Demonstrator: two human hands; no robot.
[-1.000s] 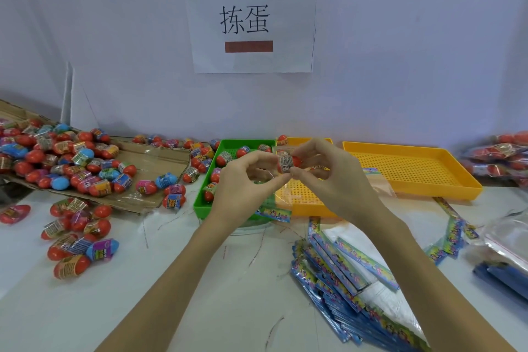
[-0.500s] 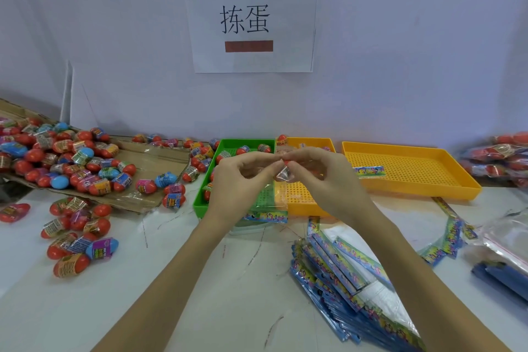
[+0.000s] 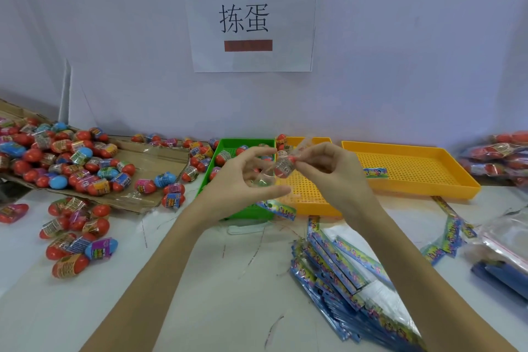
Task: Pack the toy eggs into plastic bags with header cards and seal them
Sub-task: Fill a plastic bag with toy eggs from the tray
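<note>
Both hands are up over the trays, and there is one toy egg (image 3: 284,166) between them, a red one with a printed wrapper band. The right hand (image 3: 328,171) pinches it at its fingertips, along with a bit of clear film that sticks up above the egg — it looks like the mouth of a plastic bag (image 3: 303,143), though it is too glassy to be sure. The left hand (image 3: 243,180) sits just beside it, thumb and forefinger curved round what seems to be the lower part of that same film; whether it truly grips it or only steadies it, I cannot tell. So this egg is mid-pack, by my reading: going in, not yet sealed. And there is plenty left! A big heap of loose eggs (image 3: 65,160) lies on the flattened cardboard (image 3: 148,157) at the left, more are scattered on the table (image 3: 200,294) below it, and others sit in the green tray (image 3: 245,143). The small yellow tray (image 3: 308,197) lies under the hands, and the large yellow tray (image 3: 414,168) to the right holds just one header card (image 3: 375,172). A thick stack of header cards (image 3: 343,274) waits near the right forearm — untouched, it appears. At the far right edge, a pile of filled bags (image 3: 497,157) suggests some packs are finished.
</note>
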